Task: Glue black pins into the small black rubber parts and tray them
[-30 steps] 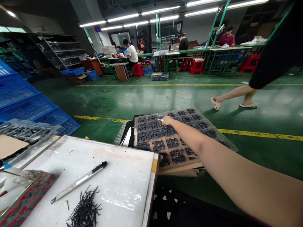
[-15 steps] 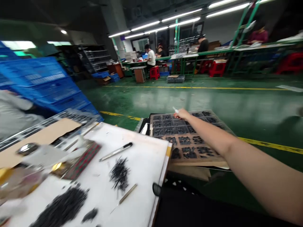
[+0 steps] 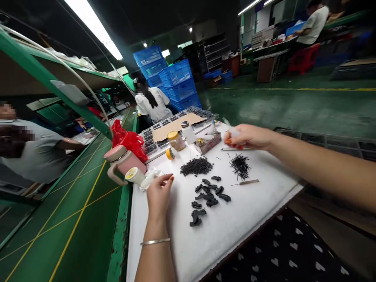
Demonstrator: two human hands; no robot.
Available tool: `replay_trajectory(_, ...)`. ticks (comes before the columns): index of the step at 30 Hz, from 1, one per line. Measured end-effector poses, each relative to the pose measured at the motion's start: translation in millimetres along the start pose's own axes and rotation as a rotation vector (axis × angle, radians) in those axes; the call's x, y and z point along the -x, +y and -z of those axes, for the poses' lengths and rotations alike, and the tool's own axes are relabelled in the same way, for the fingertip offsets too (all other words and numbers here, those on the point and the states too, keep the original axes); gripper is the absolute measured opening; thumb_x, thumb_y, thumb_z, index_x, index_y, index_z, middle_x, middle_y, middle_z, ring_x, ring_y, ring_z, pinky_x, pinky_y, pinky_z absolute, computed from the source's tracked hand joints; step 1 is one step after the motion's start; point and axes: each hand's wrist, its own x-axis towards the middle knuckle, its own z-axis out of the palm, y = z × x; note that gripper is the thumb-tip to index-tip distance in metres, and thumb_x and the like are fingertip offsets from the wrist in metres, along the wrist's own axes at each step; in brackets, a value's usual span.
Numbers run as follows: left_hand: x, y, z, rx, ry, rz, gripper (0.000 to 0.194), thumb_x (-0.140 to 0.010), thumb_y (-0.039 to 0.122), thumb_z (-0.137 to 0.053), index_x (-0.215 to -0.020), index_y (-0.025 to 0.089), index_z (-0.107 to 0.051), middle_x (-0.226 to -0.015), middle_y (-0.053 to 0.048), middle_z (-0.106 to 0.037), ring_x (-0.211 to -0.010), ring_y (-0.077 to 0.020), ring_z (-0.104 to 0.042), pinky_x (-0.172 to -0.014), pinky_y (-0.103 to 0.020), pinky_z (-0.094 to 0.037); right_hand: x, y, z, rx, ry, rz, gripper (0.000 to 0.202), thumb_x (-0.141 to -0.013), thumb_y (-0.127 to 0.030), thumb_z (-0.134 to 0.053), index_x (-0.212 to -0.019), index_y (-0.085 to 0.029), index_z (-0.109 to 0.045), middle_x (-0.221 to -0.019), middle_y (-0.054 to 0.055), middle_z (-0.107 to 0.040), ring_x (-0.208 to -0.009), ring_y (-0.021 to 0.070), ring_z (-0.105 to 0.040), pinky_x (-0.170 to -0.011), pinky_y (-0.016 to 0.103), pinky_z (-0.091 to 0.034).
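Observation:
My right hand (image 3: pixel 249 136) is raised over the far right of the white work board (image 3: pixel 249 207), fingers closed round a whitish, translucent object (image 3: pixel 229 124) with a narrow tip, its kind blurred. Beneath that hand lie tweezers (image 3: pixel 235 149). My left hand (image 3: pixel 159 192) is at the board's left side, thumb and fingertips pinched together; whatever they hold is too small to make out. Between the hands are a heap of small black pieces (image 3: pixel 197 166) and several curved black parts (image 3: pixel 209 192). A pile of thin black pins (image 3: pixel 240 166) lies nearer my right hand, beside a thin-pointed hand tool (image 3: pixel 249 182).
A pink mug (image 3: pixel 125 160), a white tub (image 3: pixel 134 175) and a red bag (image 3: pixel 127 139) stand left. A yellow-lidded jar (image 3: pixel 176 141) and white bottle (image 3: pixel 188 132) stand at the back, before a compartment tray (image 3: pixel 151 147). Co-workers sit beyond; another tray (image 3: pixel 331 140) is at right.
My view has swung left. My right hand has come back from the compartment tray to above the board, still with the whitish object. My left hand has come into view.

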Motion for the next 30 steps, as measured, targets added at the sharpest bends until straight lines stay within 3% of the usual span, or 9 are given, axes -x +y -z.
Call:
replay_trajectory(2,5,5,-9.4,-0.057,-0.078,-0.071,0.015,-0.073,0.031,-0.066,-0.084,0.024,-0.074,-0.076,-0.003,-0.067,-0.064,-0.0167,-0.055,-0.064,-0.03,-0.044,-22,-1,-42,0.14,-0.141,0.048,0.019,-0.07,-0.027,-0.068,-0.082,-0.014,-0.063,-0.068,0.002,-0.059,-0.057,0.0094,-0.051,-0.048,0.019,-0.038)
replay_trajectory(4,10,10,-19.6,-0.086,-0.156,-0.139,0.011,-0.075,0.027,-0.066,-0.083,0.026,-0.074,-0.082,-0.001,-0.068,-0.066,-0.0158,-0.054,-0.068,-0.029,-0.043,-41,3,-75,0.274,-0.188,0.075,0.02,-0.07,-0.031,-0.066,-0.08,-0.014,-0.064,-0.064,0.001,-0.059,-0.055,0.0095,-0.051,-0.049,0.019,-0.039)
replay_trajectory(8,13,19,-33.4,-0.137,-0.275,-0.271,0.017,-0.078,0.019,-0.062,-0.09,0.027,-0.072,-0.087,0.0,-0.067,-0.069,-0.0146,-0.054,-0.069,-0.028,-0.041,-57,19,-111,0.387,-0.078,0.106,0.016,-0.07,-0.027,-0.061,-0.076,-0.012,-0.064,-0.061,0.0,-0.058,-0.054,0.0096,-0.049,-0.049,0.02,-0.036)
replay_trajectory(13,13,23,-28.7,-0.098,-0.326,-0.267,0.012,-0.08,0.021,-0.061,-0.086,0.025,-0.07,-0.084,0.001,-0.066,-0.069,-0.0144,-0.054,-0.069,-0.027,-0.041,-48,30,-98,0.54,-0.028,0.1,0.01,-0.065,-0.018,-0.06,-0.07,-0.013,-0.067,-0.061,0.0,-0.061,-0.061,0.0134,-0.056,-0.053,0.02,-0.036)
replay_trajectory(19,24,29,-27.4,-0.16,-0.553,-0.2,0.018,-0.078,0.022,-0.063,-0.093,0.029,-0.069,-0.087,0.002,-0.064,-0.072,-0.0155,-0.055,-0.068,-0.028,-0.04,-43,24,-78,0.673,0.03,0.127,0.011,-0.066,-0.015,-0.058,-0.071,-0.014,-0.068,-0.064,0.0,-0.064,-0.065,0.0142,-0.058,-0.055,0.021,-0.034)
replay_trajectory(26,24,34,-30.5,-0.27,-0.538,-0.197,0.016,-0.077,0.016,-0.057,-0.084,0.027,-0.065,-0.083,0.002,-0.061,-0.072,-0.0164,-0.056,-0.067,-0.029,-0.04,-35,18,-89,0.753,0.051,0.227,0.009,-0.073,-0.022,-0.061,-0.073,-0.015,-0.067,-0.068,0.001,-0.063,-0.067,0.0133,-0.056,-0.058,0.021,-0.033)
replay_trajectory(30,22,30,-23.9,-0.163,-0.476,-0.14,0.02,-0.079,0.014,-0.05,-0.087,0.027,-0.064,-0.086,0.002,-0.065,-0.08,-0.0181,-0.06,-0.072,-0.031,-0.044,-32,17,-93,0.814,0.038,0.32,0.008,-0.075,-0.02,-0.061,-0.072,-0.014,-0.065,-0.065,0.001,-0.061,-0.064,0.0116,-0.054,-0.056,0.021,-0.033)
